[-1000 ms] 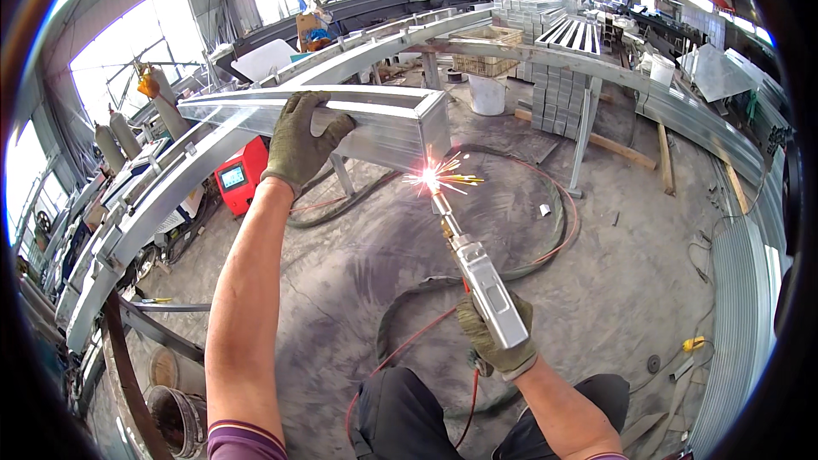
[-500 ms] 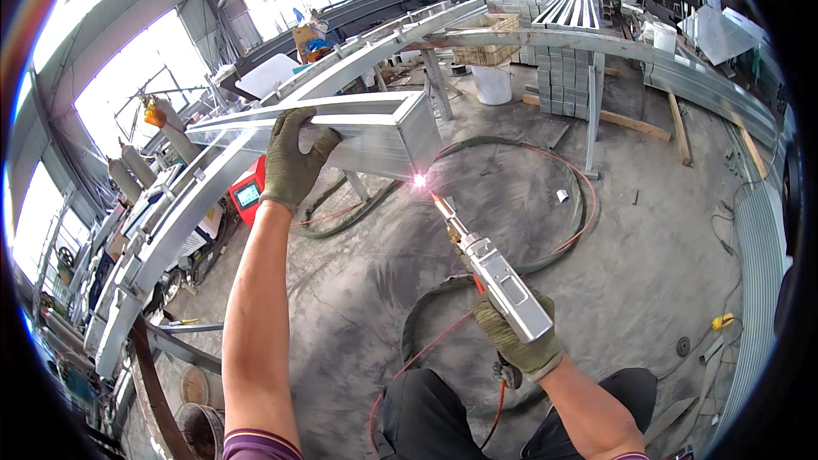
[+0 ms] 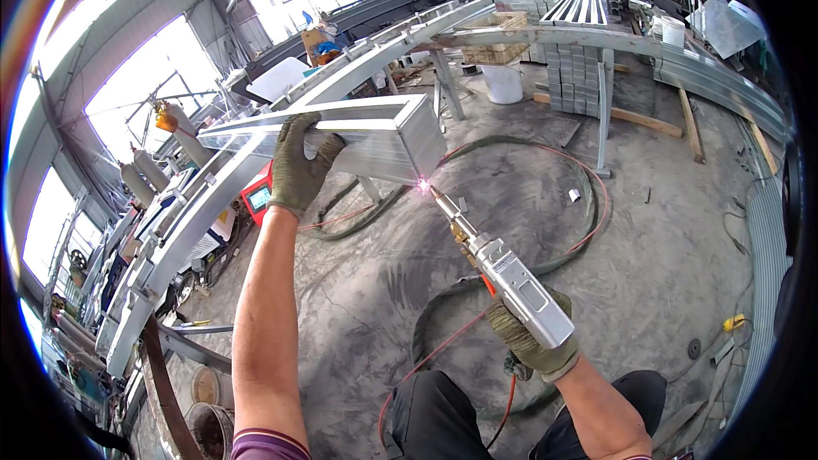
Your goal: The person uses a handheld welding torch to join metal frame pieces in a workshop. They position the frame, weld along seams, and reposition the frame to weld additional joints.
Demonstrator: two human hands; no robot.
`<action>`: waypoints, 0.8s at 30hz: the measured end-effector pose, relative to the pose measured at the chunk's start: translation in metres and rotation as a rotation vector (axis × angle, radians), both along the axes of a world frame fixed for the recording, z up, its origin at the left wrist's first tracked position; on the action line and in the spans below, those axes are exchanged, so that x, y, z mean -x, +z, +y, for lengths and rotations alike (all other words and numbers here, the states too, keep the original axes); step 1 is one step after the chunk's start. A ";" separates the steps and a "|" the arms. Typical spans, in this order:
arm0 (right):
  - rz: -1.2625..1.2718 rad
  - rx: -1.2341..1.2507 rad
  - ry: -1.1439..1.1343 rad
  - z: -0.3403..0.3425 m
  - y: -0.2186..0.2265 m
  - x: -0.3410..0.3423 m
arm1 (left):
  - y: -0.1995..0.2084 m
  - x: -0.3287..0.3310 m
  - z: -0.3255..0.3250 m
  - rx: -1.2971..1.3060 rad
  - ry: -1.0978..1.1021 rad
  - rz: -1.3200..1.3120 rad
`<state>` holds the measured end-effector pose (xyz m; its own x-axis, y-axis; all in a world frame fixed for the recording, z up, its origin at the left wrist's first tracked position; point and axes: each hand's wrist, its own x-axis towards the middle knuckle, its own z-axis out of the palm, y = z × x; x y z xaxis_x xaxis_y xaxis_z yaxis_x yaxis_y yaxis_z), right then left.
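Two gloved hands are at work above a grey concrete floor [image 3: 375,290]. The left hand [image 3: 305,166] is partly open, its thumb spread well away from the fingers, which lie over the near upper edge of a long, hollow metal frame [image 3: 375,149]; how firmly it presses cannot be told. That frame lies across a slanting metal beam [image 3: 362,72], its squared end jutting out past the beam's right edge. The right hand [image 3: 535,339] is closed around the handle of a silver welding torch [image 3: 521,288], which points up and to the left. A pinkish-white glow [image 3: 423,185] shows at the lower corner of the frame's squared end, just beside the torch nozzle; whether nozzle and metal touch is hidden by the glare.

Beyond the left wrist, near the beam's right edge, stands a red machine [image 3: 258,191] with a small lit screen. One dark, thick hose [image 3: 590,204] loops over the floor, with a thin red cable [image 3: 445,342] near it. Gas cylinders [image 3: 136,181] stand past the beam's left edge. Farther off are a white bucket [image 3: 503,85], a yellowish crate [image 3: 496,40] and stacked metal bars [image 3: 573,85].
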<state>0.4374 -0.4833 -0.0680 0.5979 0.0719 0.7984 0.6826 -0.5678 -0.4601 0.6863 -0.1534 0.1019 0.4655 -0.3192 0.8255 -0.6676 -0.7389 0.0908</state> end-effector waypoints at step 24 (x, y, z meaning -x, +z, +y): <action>0.505 -0.503 0.185 0.012 -0.031 -0.004 | 0.002 0.006 -0.005 0.019 0.009 0.054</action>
